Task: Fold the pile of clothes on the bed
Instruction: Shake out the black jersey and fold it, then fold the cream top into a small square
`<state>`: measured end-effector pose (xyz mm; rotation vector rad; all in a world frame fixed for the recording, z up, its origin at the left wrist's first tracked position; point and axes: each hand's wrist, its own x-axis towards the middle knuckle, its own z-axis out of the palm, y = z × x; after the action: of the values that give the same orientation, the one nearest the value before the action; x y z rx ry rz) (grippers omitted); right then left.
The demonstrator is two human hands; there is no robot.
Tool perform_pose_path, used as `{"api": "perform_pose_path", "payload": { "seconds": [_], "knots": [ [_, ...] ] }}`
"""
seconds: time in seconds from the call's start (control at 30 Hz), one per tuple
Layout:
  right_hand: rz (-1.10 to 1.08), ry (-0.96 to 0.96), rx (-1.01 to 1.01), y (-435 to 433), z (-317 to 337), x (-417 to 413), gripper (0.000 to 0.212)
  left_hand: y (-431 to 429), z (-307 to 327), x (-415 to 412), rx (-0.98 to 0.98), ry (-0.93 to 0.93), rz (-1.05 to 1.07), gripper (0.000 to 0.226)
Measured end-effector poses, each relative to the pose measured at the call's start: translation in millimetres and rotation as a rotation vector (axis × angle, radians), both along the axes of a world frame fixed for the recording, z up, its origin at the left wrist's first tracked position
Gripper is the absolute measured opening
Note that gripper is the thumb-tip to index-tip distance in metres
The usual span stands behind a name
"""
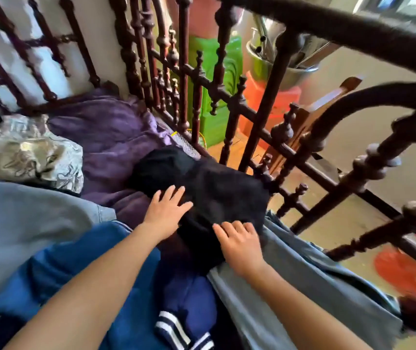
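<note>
Two forearms reach out over unfolded clothes: blue garment with striped cuff point(176, 311) beneath, grey garment point(302, 286) at right, probably awaiting their turn. Right hand point(239, 245) rests flat on near edge of black garment point(217, 195); grip slack, fingers straight, nothing held. Left hand point(167, 210) lies flat farther up, fingers spread, grip likewise empty, seemingly smoothing cloth before fold. Black garment lies on purple bedding point(106, 137), beside bed railing point(196, 79).

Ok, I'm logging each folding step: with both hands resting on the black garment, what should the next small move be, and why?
Probably sweep both palms outward to flatten it. The left hand and right hand lie open on the black garment, pinching no edge, and the cloth looks bunched at its far end near the bed rail, so smoothing likely comes before any fold.
</note>
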<state>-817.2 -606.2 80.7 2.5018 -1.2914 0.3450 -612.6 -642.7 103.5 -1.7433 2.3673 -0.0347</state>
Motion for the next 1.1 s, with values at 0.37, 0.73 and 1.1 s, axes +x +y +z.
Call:
{"api": "perform_pose_path", "payload": {
  "seconds": [0.37,0.73,1.1],
  "knots": [
    [-0.287,0.252,0.795,-15.4,-55.1,10.0,0.059,38.3,-57.1,4.0,0.418,0.013,0.159,0.063],
    [0.031,0.154,0.696,25.9,6.4,119.6,0.054,172.1,1.1,102.2,0.198,0.171,0.598,0.062],
    [0.418,0.099,0.595,186.0,75.6,208.2,0.051,426.7,49.1,168.5,-0.034,0.242,1.069,0.06]
  ]
}}
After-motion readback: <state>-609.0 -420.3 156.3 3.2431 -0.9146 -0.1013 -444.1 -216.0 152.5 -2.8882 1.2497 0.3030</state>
